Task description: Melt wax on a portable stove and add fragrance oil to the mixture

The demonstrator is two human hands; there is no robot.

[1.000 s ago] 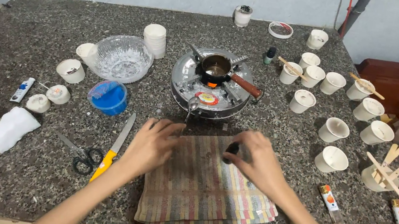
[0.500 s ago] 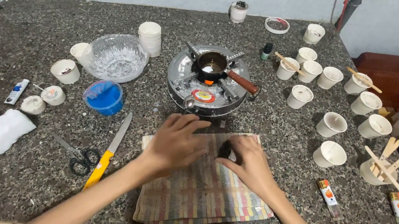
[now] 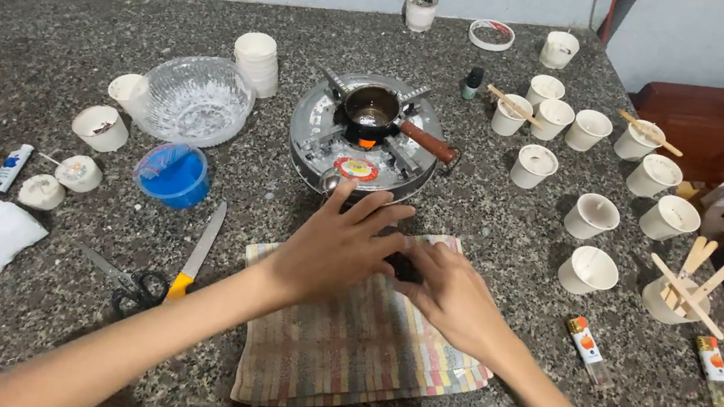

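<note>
A small dark object sits on the upper edge of the striped cloth, just in front of the gas stove, pinched between the fingertips of both hands and mostly hidden by them. The left hand lies flat over the cloth with its fingers spread wide, reaching towards the stove's rim. The right hand curls its fingers narrowly around the object, touching the left hand's fingertips.

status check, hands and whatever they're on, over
Left hand and right hand together on the striped cloth, over a small dark object. Lit stove with small pot just beyond the fingers.
</note>
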